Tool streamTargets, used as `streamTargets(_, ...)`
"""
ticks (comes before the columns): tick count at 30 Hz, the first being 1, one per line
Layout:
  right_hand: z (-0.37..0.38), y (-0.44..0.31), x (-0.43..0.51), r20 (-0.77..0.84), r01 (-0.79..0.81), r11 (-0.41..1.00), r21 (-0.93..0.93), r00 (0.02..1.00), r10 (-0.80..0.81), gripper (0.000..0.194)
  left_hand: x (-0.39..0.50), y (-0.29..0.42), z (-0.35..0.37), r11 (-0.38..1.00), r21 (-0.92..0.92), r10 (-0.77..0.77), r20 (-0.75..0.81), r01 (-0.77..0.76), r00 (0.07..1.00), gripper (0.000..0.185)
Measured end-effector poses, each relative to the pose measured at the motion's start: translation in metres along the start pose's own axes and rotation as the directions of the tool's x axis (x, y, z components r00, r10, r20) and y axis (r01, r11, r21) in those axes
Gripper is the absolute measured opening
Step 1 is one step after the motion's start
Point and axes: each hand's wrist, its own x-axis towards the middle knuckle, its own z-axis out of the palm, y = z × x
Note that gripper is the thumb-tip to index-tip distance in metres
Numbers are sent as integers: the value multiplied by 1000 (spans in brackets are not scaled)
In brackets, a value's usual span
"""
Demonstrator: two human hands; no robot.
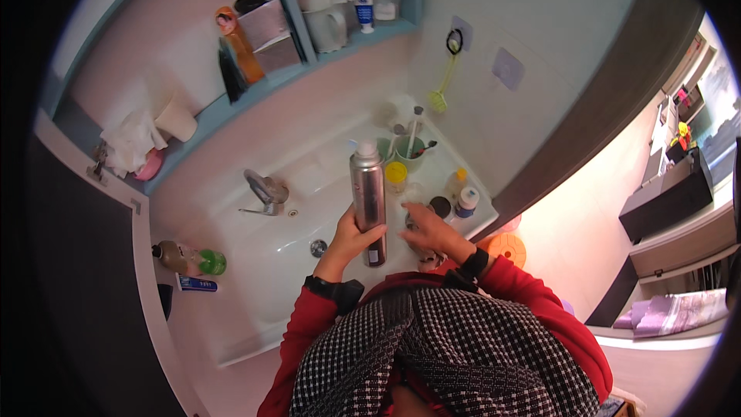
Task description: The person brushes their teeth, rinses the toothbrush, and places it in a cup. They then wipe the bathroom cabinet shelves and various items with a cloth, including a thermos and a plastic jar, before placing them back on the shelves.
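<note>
My left hand is wrapped around the lower half of a silver aerosol can with a pale cap, held upright above the white sink. To its right, my right hand is apart from the can, its fingers spread and holding nothing that I can see. Beneath and beside that hand stand a jar with a dark lid and other small things partly hidden by the fingers. Just beyond the can is a clear jar with a yellow lid.
A metal faucet rises at the sink's back edge. Toothbrushes stand in a green cup; small bottles occupy the right corner. Lying at the left are a pump bottle and a toothpaste box. A blue shelf holds toiletries.
</note>
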Motion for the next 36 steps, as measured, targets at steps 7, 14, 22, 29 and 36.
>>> streamTargets(7, 28, 69, -44, 101, -14, 879, -476, 992, 70, 50, -19, 2, -41, 999, -29, 28, -48, -29, 998, 48)
streamTargets(14, 15, 55, -26, 107, -133, 945, -298, 979, 171, 36, -29, 13, -54, 982, -190, 25, 47, -16, 999, 46)
streamTargets(22, -72, -91, 22, -39, -123, 815, 566, 984, 175, 35, -42, 29, -64, 929, -369, 5, 112, 37, 994, 50)
streamTargets(29, -76, -177, 102, -321, 518, 841, 155, 832, -452, 46, -38, 50, -46, 940, -315, 224, 273, -134, 936, 65)
streamTargets(36, -50, -192, 121, -149, 248, 477, 843, 960, -236, 49, -40, 79, -52, 973, 57, 206, 223, -224, 953, 54)
